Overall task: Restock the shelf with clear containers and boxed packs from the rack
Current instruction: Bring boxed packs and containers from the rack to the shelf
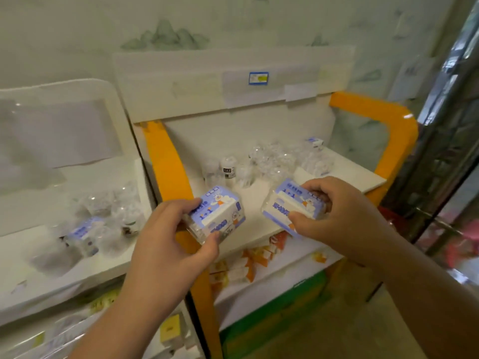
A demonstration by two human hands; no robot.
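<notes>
My left hand (166,237) grips a blue-and-white boxed pack (219,213) by its near end, just above the front edge of the orange-framed rack's white top shelf (357,174). My right hand (337,216) grips a second, similar boxed pack (290,200) over the same shelf, further right. Behind them on that shelf stand several clear containers (274,161) and a small white bottle (229,168). On the white shelf (23,244) to the left lie more clear containers (114,211) and another blue pack (85,234).
The rack's orange posts (168,161) rise between the two shelves. A lower rack level holds several orange-and-white packs (248,260). Lower left shelf levels hold yellow boxes (169,330). A metal-framed glass door (445,141) stands at the right.
</notes>
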